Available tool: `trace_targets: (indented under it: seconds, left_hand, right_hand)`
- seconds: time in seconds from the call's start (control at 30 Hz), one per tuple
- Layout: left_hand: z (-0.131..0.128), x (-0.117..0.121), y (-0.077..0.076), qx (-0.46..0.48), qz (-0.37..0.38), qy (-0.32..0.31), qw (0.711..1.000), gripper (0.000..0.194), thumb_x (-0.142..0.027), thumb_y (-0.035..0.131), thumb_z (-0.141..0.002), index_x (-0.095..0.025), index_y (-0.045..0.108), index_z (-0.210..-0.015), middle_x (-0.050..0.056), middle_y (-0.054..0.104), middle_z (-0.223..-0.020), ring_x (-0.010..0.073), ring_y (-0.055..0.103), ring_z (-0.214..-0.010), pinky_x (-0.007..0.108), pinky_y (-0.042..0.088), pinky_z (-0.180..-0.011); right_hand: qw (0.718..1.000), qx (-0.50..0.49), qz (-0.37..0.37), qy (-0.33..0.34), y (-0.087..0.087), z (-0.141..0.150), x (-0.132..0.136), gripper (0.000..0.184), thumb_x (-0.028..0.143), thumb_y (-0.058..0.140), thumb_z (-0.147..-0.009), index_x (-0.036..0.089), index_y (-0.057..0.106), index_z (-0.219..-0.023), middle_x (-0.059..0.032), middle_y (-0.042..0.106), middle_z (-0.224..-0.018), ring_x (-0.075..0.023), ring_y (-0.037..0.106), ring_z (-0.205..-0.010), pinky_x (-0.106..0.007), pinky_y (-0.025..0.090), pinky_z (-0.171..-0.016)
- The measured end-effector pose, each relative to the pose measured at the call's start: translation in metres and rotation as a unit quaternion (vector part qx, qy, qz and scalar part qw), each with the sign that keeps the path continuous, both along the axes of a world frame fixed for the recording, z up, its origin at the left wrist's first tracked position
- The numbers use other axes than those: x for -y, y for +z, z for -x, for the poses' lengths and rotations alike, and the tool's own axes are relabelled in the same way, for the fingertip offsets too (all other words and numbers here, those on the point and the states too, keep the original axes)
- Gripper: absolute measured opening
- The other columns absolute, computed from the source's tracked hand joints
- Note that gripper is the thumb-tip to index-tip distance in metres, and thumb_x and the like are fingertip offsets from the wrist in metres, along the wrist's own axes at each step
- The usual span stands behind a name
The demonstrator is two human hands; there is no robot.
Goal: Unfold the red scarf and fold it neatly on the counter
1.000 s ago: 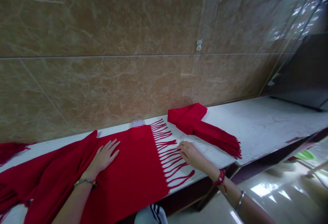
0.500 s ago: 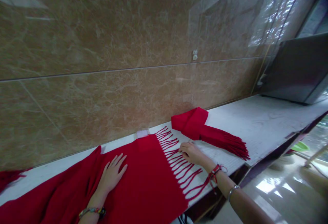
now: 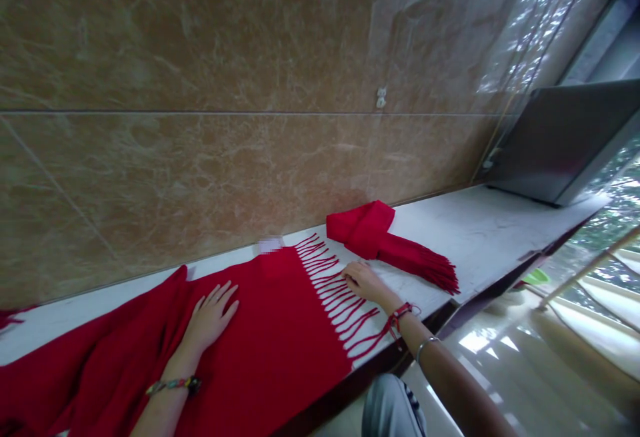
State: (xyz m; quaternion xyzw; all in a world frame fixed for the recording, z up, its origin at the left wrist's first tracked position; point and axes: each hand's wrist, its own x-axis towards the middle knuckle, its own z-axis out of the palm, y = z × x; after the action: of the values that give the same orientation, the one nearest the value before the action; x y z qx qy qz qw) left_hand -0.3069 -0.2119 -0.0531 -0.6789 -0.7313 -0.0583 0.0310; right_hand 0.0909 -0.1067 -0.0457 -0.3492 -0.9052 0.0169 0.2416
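A wide red scarf (image 3: 273, 340) lies spread flat on a white stone ledge (image 3: 490, 234), its fringe (image 3: 340, 294) pointing right. My left hand (image 3: 210, 317) rests flat on the cloth, fingers stretched out and apart. My right hand (image 3: 363, 280) sits on the fringe with its fingers curled down onto the tassels; whether it grips any strand I cannot make out. A second red scarf (image 3: 387, 244), folded, lies further right against the wall.
A brown marble wall (image 3: 250, 124) rises straight behind the ledge. A dark grey box-like appliance (image 3: 560, 140) stands at the ledge's far right end. A glossy floor (image 3: 525, 357) lies below on the right. More red cloth (image 3: 60, 377) bunches at the left.
My right hand has slid a little left along the fringe. My left hand stays flat on the scarf. The view has turned somewhat to the right.
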Motion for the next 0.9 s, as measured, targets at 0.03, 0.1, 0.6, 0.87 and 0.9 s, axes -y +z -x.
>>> trace_targets:
  seconds: [0.03,0.1,0.6,0.87,0.9]
  left_hand:
    - [-0.001,0.001,0.001,0.001,0.000,-0.001,1.000,0.049,-0.042,0.031,-0.085,-0.023,0.040,-0.129,0.002,0.035,-0.138,0.0214,0.029,-0.127,0.040,0.024,-0.102]
    - [-0.003,0.002,0.004,0.002,-0.002,-0.003,1.000,0.048,-0.041,0.032,-0.085,-0.023,0.041,-0.128,0.002,0.036,-0.138,0.0216,0.029,-0.127,0.039,0.024,-0.102]
    - [-0.001,0.002,0.000,0.023,-0.064,-0.017,0.998,0.043,-0.036,0.034,-0.085,-0.019,0.048,-0.121,0.006,0.044,-0.132,0.0219,0.038,-0.122,0.039,0.030,-0.100]
    - [-0.002,0.003,0.003,0.027,-0.071,-0.016,0.997,0.041,-0.034,0.034,-0.084,-0.018,0.051,-0.118,0.006,0.046,-0.130,0.0214,0.039,-0.121,0.038,0.031,-0.099]
    - [-0.002,0.002,0.002,0.027,-0.073,-0.016,0.997,0.041,-0.035,0.034,-0.084,-0.018,0.051,-0.118,0.006,0.046,-0.130,0.0214,0.039,-0.121,0.038,0.031,-0.099]
  right_hand:
    - [1.000,-0.006,-0.001,-0.008,-0.001,-0.001,0.000,0.016,0.008,0.044,-0.077,0.016,0.056,-0.083,-0.0038,0.058,-0.080,-0.0154,0.050,-0.079,-0.030,0.034,-0.077]
    - [1.000,-0.011,-0.005,-0.014,-0.004,-0.002,-0.001,0.019,0.009,0.043,-0.078,0.016,0.058,-0.088,-0.0050,0.058,-0.083,-0.0163,0.050,-0.082,-0.031,0.034,-0.079]
    - [0.999,-0.038,-0.024,-0.023,-0.012,-0.005,-0.003,0.015,0.012,0.048,-0.076,0.018,0.060,-0.080,-0.0064,0.055,-0.088,-0.0186,0.048,-0.087,-0.034,0.037,-0.080]
    - [0.999,-0.032,-0.022,-0.031,-0.013,-0.003,-0.002,0.015,0.014,0.048,-0.079,0.018,0.062,-0.084,-0.0064,0.057,-0.089,-0.0183,0.049,-0.089,-0.033,0.036,-0.081]
    - [0.999,-0.033,-0.022,-0.035,-0.014,-0.003,-0.003,0.015,0.015,0.047,-0.080,0.017,0.062,-0.086,-0.0068,0.057,-0.090,-0.0185,0.049,-0.090,-0.034,0.036,-0.081]
